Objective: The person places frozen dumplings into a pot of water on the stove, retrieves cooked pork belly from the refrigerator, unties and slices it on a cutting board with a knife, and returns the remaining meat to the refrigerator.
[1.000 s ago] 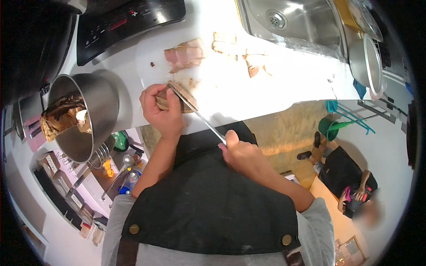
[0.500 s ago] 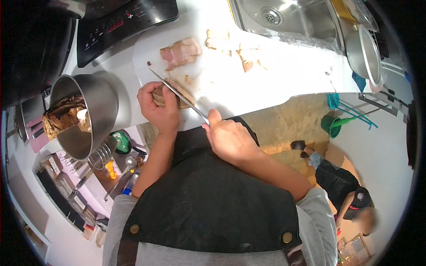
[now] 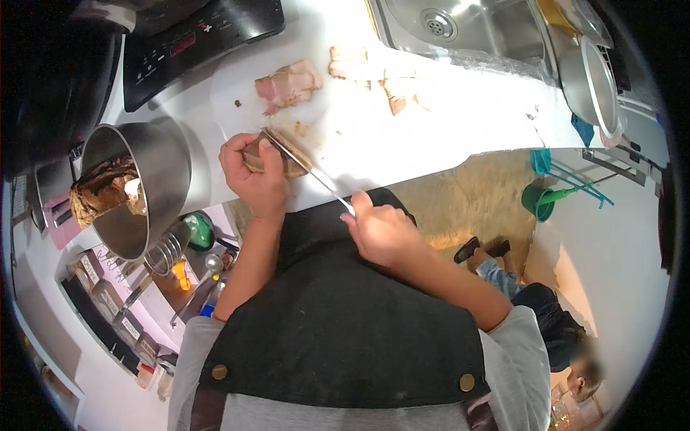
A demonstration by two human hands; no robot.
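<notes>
My left hand [image 3: 253,169] is closed around a chunk of cooked meat [image 3: 295,167] on the white cutting board [image 3: 233,79]. A knife [image 3: 310,171] is gripped in my right hand [image 3: 386,228], its blade lying across the top of the meat close to my left fingers. Sliced meat [image 3: 289,85] lies on the board beyond my hands. Farther right are more slices [image 3: 350,66] and a few smaller pieces [image 3: 397,93]. Part of the held chunk is hidden by my left fingers.
A steel pot [image 3: 164,179] with large browned meat [image 3: 104,188] stands at left. An induction cooker [image 3: 208,43] is at the back left, a sink [image 3: 474,29] at the back right. Another person [image 3: 539,316] is at lower right, near a green bucket [image 3: 537,203].
My right hand has drawn the knife back toward my body, and its tip now sits nearer the meat. The other person has shifted toward me.
</notes>
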